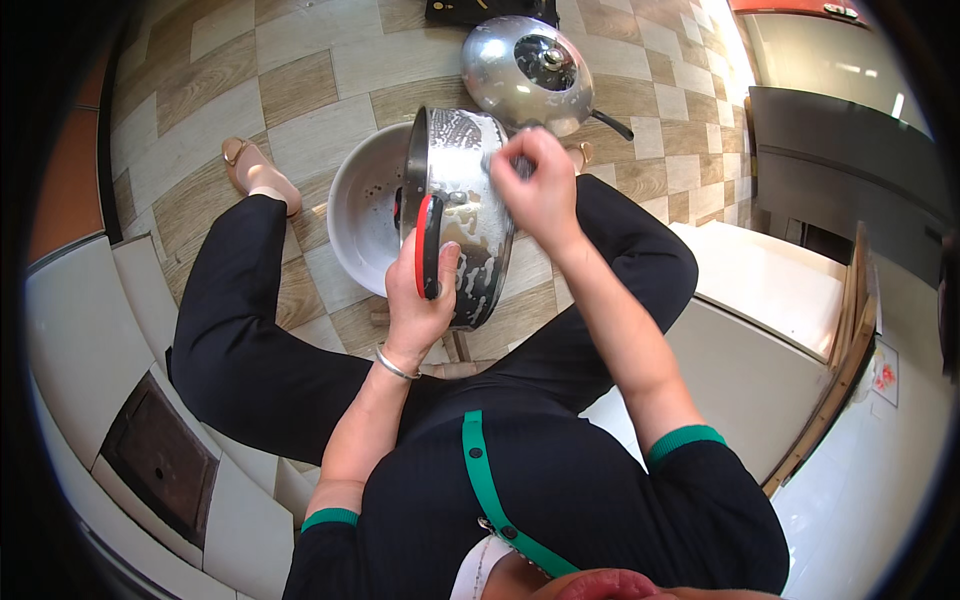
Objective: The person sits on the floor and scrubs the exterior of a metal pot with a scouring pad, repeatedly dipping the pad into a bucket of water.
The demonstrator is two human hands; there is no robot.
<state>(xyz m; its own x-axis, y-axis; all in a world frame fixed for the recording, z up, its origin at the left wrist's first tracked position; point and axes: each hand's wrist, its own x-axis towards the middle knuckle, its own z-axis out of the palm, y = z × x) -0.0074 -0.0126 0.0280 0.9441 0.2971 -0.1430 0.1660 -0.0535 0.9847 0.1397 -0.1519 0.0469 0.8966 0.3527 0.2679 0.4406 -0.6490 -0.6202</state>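
A metal cooking pot (pixel 466 165) is tipped on its side over a white basin (pixel 358 202), its outer wall streaked with suds. My left hand (pixel 420 307) grips it at the red-and-black side handle (pixel 428 247), thumb against the wall. Against the soapy side, my right hand (pixel 541 187) is curled around a dark grey scrubber (pixel 523 166), blurred and mostly hidden by the fingers. The basin's inside shows a few dark specks, and the pot covers its right part.
Beyond the pot, a domed metal lid (pixel 491 67) with a glass centre lies on the tiled floor (pixel 300 82), a black handle (pixel 613 125) beside its edge. A black object (pixel 487 9) is behind it. White cabinets (pixel 90 322) stand left, a white unit (pixel 757 330) right.
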